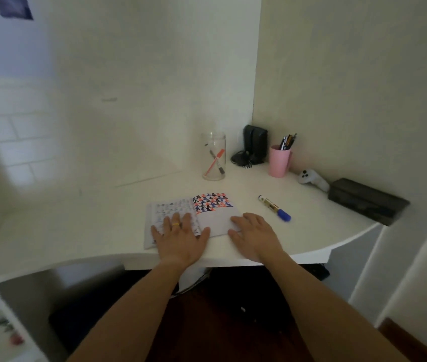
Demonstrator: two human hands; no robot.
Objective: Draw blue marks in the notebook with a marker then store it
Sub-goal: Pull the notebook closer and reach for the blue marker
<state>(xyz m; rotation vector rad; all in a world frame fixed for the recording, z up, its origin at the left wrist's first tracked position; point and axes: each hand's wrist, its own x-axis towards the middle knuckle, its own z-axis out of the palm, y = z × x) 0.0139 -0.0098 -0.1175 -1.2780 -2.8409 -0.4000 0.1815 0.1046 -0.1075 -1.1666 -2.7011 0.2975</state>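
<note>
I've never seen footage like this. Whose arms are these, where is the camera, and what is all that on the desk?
There is no machine here. A person wears a wide-angle camera on the head, so you look down along their own bare arms. This is the only picture.

The left hand, with a ring, lies flat on the left page of an open notebook. The right hand rests on its lower right corner. Neither holds anything.

On the white desk, a capped blue marker lies right of the notebook. Behind stand a glass jar holding two markers, a pink cup of pens, a black box and a small white controller.
</note>
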